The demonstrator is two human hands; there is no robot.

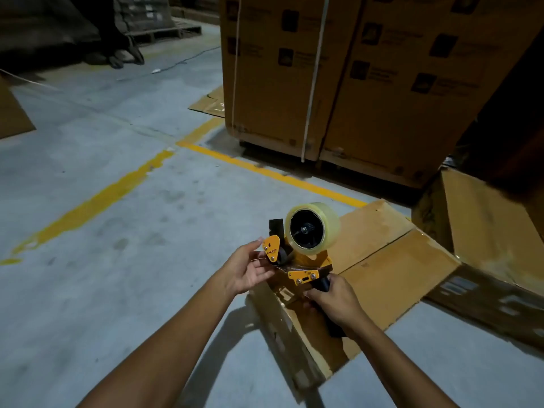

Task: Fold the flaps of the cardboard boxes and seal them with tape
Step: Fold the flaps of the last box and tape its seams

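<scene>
A yellow tape dispenser [303, 254] with a roll of clear tape [312, 228] is held up over a cardboard box [382, 269] lying on the floor, its top flaps folded shut. My right hand [335, 301] grips the dispenser's black handle. My left hand [250, 267] is at the dispenser's front end, fingers spread and touching the yellow plate and roller. A second cardboard box [482, 231] stands at the right with a flap raised.
A tall stack of strapped cartons [368, 78] stands behind the box. Yellow floor lines [97, 201] cross the concrete. Flat cardboard [11, 113] lies at the left edge, and pallets [164, 30] sit in the dark at the back.
</scene>
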